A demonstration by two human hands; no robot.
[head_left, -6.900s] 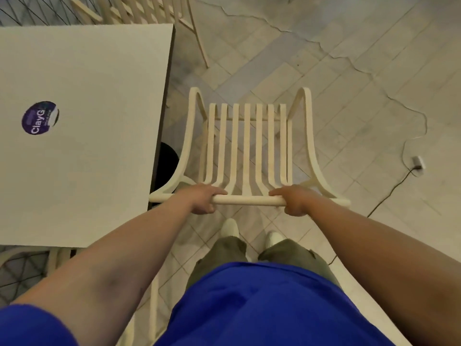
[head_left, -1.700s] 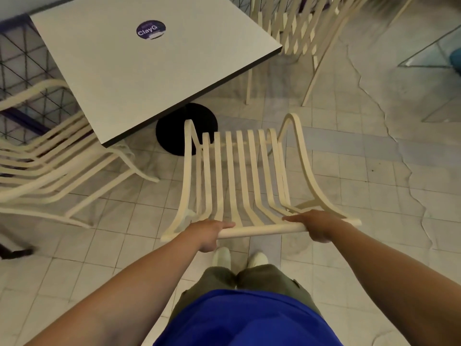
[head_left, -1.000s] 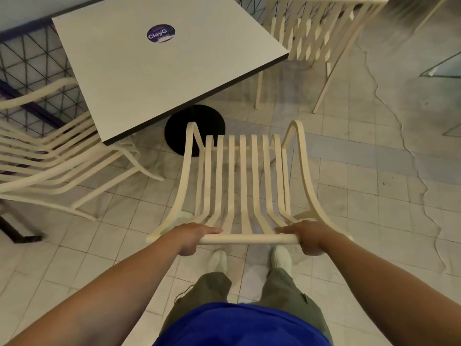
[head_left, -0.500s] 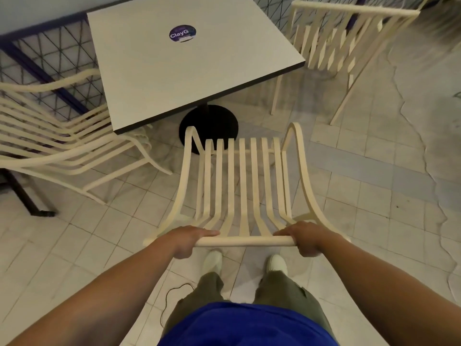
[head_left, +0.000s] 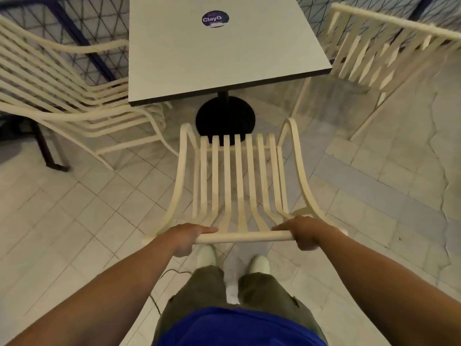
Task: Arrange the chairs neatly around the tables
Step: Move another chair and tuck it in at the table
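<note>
Chair [head_left: 239, 183] in left hand [head_left: 185, 236], right hand [head_left: 305, 232]; two others [head_left: 74, 108] [head_left: 374, 51], one table [head_left: 224, 58]

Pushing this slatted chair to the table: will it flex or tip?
Probably stiff: the slatted chair holds its curved shape. Likely light, being open-framed. Left hand and right hand grip its top rail, so pushing might tip it.

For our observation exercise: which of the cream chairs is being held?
The middle chair: left hand and right hand grip its top rail. The left chair and right chair stand untouched.
</note>
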